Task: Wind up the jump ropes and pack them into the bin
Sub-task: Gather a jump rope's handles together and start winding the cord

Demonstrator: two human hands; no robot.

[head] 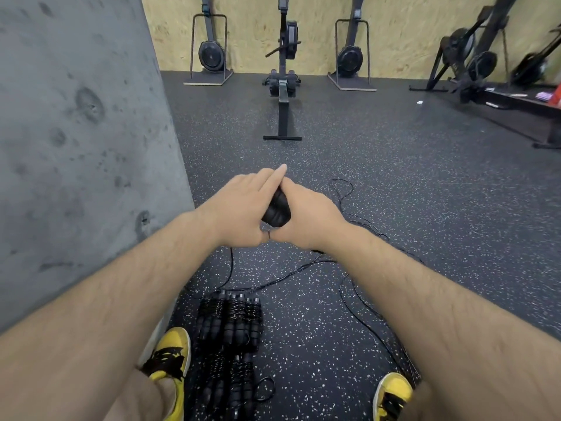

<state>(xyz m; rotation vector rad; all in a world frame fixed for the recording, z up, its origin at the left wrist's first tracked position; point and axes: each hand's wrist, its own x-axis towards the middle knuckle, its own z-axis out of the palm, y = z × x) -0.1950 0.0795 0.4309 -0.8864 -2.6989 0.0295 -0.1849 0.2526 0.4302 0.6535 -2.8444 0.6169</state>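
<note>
holding a pair of black jump rope handles (277, 211) at centre frame, both hands meet around them. left hand (243, 209) wraps the handles from the left side, fingers curled round, one finger sticking out straight past the top. right hand (306, 215) clamps on the handles from the right, heels of both hands touching below them. handles sit side by side, tilted slightly, lower ends showing between the palms.

loose rope (358, 287), thin black cord, trails from under the right wrist across the floor (425, 183), looping at centre right and running down toward the lower right of the frame. another strand drops from below the hands toward the lower centre.

wound jump ropes (229, 319) lie in a tight row on the floor at lower centre, cords coiled round the handles; a second row (227, 387) sits just below, near the bottom edge, partly blurred.

yellow-and-black shoes at the bottom: left shoe (170, 357) beside the wound ropes, right shoe (393, 396) at lower right near the trailing cord.

grey concrete wall (76, 132) fills the left side. rowing machine (283, 86) at top centre, more machines upright against the board wall (394, 31).
</note>
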